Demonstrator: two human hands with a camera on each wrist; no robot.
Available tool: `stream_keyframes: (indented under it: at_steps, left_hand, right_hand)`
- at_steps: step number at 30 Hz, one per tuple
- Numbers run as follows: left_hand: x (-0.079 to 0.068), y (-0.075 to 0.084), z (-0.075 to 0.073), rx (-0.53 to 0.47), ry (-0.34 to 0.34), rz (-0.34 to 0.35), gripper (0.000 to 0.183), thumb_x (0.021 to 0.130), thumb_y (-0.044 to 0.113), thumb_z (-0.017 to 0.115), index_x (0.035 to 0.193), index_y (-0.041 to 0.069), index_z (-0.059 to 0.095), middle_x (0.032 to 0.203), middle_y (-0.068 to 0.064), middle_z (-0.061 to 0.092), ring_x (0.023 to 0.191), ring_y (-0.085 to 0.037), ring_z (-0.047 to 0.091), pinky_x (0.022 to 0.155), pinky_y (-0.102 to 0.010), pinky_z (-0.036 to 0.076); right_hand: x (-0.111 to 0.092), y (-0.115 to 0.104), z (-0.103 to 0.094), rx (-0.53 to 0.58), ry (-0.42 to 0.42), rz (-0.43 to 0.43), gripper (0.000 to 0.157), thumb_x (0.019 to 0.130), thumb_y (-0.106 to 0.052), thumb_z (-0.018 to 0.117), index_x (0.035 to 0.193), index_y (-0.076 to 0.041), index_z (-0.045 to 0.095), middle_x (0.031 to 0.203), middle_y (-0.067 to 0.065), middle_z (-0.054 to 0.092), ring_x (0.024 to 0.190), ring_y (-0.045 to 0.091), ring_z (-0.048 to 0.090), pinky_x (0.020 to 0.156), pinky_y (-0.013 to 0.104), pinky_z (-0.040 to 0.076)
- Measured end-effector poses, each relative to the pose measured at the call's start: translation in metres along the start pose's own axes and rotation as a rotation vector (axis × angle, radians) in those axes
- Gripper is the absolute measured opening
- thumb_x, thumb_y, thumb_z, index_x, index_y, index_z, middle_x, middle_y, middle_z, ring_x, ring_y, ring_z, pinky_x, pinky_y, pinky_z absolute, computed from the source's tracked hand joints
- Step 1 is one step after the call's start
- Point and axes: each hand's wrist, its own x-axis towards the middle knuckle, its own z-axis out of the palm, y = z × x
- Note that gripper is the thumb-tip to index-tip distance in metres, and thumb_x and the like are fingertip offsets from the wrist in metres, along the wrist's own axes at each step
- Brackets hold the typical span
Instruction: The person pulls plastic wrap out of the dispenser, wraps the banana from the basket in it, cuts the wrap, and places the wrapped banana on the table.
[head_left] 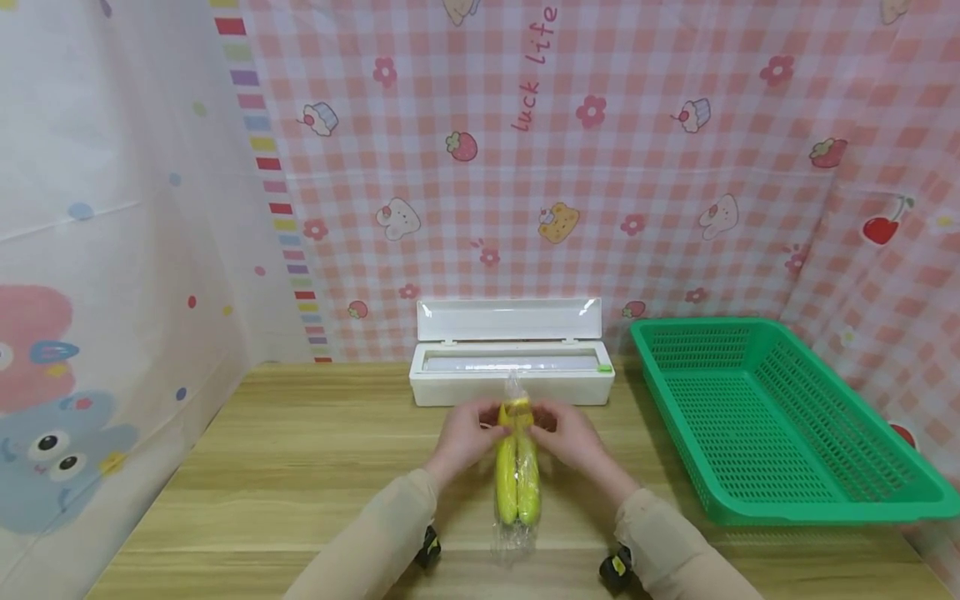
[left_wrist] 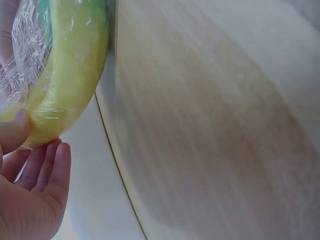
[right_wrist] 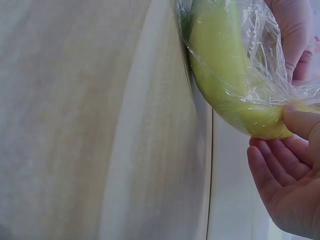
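Observation:
Two yellow bananas (head_left: 507, 483) lie side by side, wrapped in clear plastic film (head_left: 513, 546) with loose ends beyond both tips. In the head view my left hand (head_left: 467, 437) pinches the far end of the wrapped bananas from the left. My right hand (head_left: 572, 437) pinches the same end from the right. The left wrist view shows a thumb on top of the wrapped banana (left_wrist: 77, 65) and fingers beneath it. Crinkled film covers the banana (right_wrist: 220, 60) in the right wrist view, where the right thumb presses on its tip, fingers underneath.
A white film dispenser box (head_left: 510, 392) with its lid (head_left: 510, 321) raised stands behind the hands, a roll inside. At the right is a green plastic basket (head_left: 832, 512). A checked curtain (head_left: 487, 183) hangs behind the wooden table (head_left: 315, 467).

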Motion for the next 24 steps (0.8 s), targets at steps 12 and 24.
stream_keyframes:
  at_steps: [12, 24]
  left_hand:
    - [-0.007, 0.006, -0.003, 0.09, 0.043, 0.183, 0.036, 0.083, 0.0, 0.076, 0.118, 0.005, 0.069, 0.11, -0.007, 0.071, 0.1, -0.02, 0.067, 0.09, -0.033, 0.055]
    - [-0.013, 0.011, -0.003, 0.209, 0.118, 0.316, 0.035, 0.082, 0.005, 0.078, 0.117, 0.008, 0.07, 0.109, -0.006, 0.071, 0.097, -0.019, 0.065, 0.088, -0.033, 0.055]
  right_hand:
    - [-0.009, -0.008, -0.003, -0.033, 0.068, -0.177, 0.032, 0.083, 0.004, 0.073, 0.113, -0.004, 0.068, 0.102, 0.006, 0.071, 0.092, 0.019, 0.066, 0.086, 0.037, 0.057]
    - [-0.015, -0.012, -0.006, -0.105, 0.131, -0.305, 0.037, 0.08, 0.0, 0.078, 0.115, -0.005, 0.067, 0.109, 0.011, 0.07, 0.096, 0.023, 0.068, 0.088, 0.039, 0.057]
